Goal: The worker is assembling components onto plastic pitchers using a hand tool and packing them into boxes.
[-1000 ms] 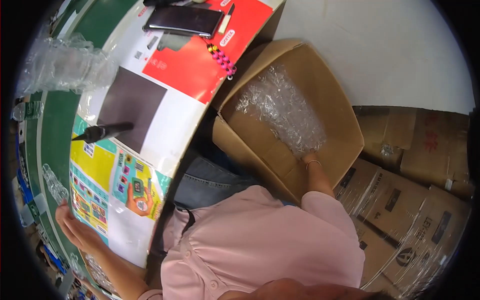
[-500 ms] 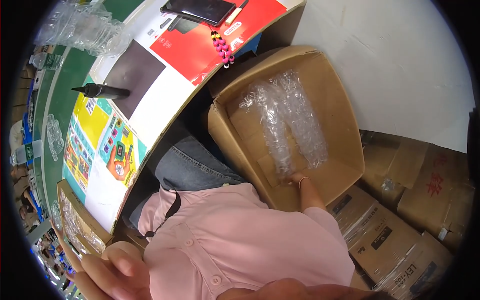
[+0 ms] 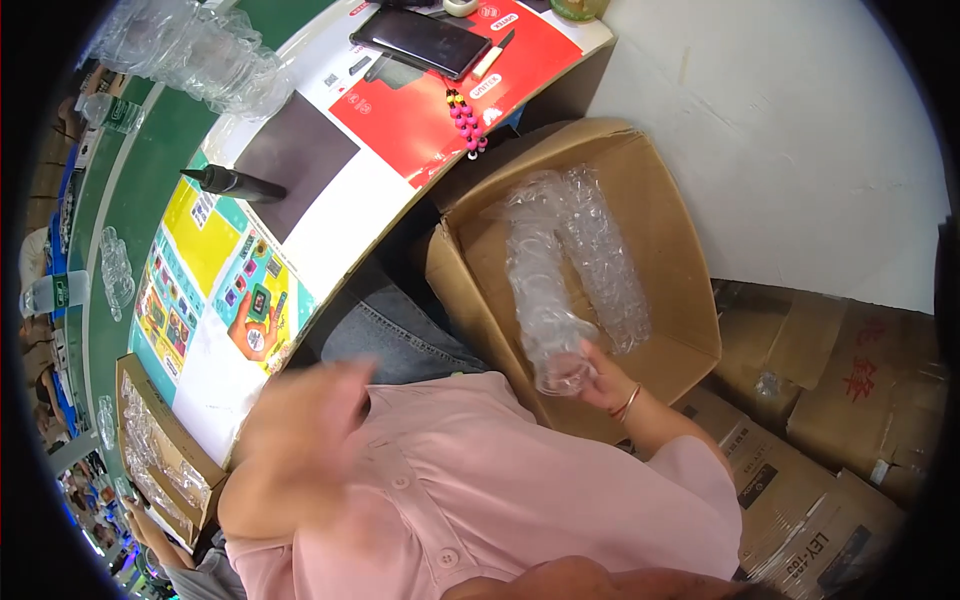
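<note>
My right hand (image 3: 598, 378) grips the near end of a long roll of clear bubble wrap (image 3: 548, 290), lifted part way out of an open cardboard box (image 3: 690, 300) on the floor at my right. A second roll of bubble wrap (image 3: 608, 260) lies beside it in the box. My left hand (image 3: 300, 425) is blurred in mid air in front of my chest, over my pink shirt, fingers apart and holding nothing.
A curved table edge (image 3: 330, 270) runs at my left, covered with colourful printed sheets. A black marker (image 3: 235, 182), a dark phone (image 3: 425, 42), a pink bead string (image 3: 466, 120) and crumpled clear plastic (image 3: 190, 50) lie on it. Stacked cardboard boxes (image 3: 840, 400) stand at the right.
My right hand took hold of the bubble wrap roll in the box and raised its end. My left hand left the table edge and swung up in front of my chest.
</note>
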### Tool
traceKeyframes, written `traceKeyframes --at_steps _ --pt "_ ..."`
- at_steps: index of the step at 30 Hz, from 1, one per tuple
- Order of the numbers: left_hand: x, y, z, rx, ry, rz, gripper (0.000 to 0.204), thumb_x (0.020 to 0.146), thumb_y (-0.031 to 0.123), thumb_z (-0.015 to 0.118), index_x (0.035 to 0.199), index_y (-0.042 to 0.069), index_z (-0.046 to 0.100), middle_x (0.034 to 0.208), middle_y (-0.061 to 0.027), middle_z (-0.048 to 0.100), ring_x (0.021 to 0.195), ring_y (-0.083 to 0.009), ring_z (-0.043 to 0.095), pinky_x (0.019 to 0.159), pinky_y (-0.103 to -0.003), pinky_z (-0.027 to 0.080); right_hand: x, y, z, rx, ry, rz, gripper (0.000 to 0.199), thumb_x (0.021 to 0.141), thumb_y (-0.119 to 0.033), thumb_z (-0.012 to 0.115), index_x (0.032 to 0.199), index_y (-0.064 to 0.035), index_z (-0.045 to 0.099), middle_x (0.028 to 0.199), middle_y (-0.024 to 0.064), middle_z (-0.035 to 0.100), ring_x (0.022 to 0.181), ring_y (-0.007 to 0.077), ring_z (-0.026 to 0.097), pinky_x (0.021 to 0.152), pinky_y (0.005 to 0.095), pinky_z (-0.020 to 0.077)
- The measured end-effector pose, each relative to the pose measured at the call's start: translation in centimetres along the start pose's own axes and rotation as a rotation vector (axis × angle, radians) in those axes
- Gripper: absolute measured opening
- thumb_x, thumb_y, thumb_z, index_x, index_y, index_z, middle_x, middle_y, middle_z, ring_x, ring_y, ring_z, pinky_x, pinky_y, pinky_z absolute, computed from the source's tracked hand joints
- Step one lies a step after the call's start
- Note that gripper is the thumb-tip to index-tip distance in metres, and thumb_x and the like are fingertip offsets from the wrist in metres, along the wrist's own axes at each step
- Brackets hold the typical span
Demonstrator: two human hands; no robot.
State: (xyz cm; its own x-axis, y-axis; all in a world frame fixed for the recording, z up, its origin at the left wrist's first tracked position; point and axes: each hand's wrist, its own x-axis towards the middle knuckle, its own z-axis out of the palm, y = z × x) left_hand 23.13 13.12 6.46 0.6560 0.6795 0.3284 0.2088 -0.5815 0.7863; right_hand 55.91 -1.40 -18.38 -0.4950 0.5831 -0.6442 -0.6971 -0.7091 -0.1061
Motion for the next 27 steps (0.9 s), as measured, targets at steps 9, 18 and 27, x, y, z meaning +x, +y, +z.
traceKeyframes --at_steps 9,18,27 --pt "2.3 -10.5 12.4 0.526 -0.584 0.225 0.057 0.069 0.030 0.065 0.121 0.013 0.047 0.125 -0.0166 0.043 0.117 -0.0351 0.040 0.092 -0.049 0.037 6.9 -5.4 5.1 -0.610 -0.249 -0.002 0.036 0.094 -0.023 0.041 0.117 0.0033 0.044 0.115 0.0149 0.053 0.104 0.0261 0.054 0.088 0.0393 0.0462" --pt "2.2 -11.8 10.9 0.508 -0.459 0.212 0.060 0.066 0.032 0.065 0.120 0.015 0.045 0.122 -0.0176 0.044 0.110 -0.0315 0.045 0.089 -0.042 0.040 20.9 -15.7 -0.8 0.014 0.698 -0.375 0.053 0.081 -0.044 0.055 0.116 -0.0036 0.051 0.116 0.0164 0.053 0.104 0.0290 0.052 0.089 0.0484 0.0420" --pt "-0.1 -12.3 8.9 0.720 -0.392 0.402 0.034 0.080 0.022 0.047 0.114 0.014 0.044 0.115 -0.0131 0.048 0.103 -0.0245 0.050 0.075 -0.032 0.046 23.2 -12.2 -4.9 -0.103 0.199 -0.668 0.055 0.081 -0.044 0.053 0.120 -0.0058 0.049 0.117 0.0119 0.054 0.108 0.0305 0.050 0.093 0.0474 0.0389"
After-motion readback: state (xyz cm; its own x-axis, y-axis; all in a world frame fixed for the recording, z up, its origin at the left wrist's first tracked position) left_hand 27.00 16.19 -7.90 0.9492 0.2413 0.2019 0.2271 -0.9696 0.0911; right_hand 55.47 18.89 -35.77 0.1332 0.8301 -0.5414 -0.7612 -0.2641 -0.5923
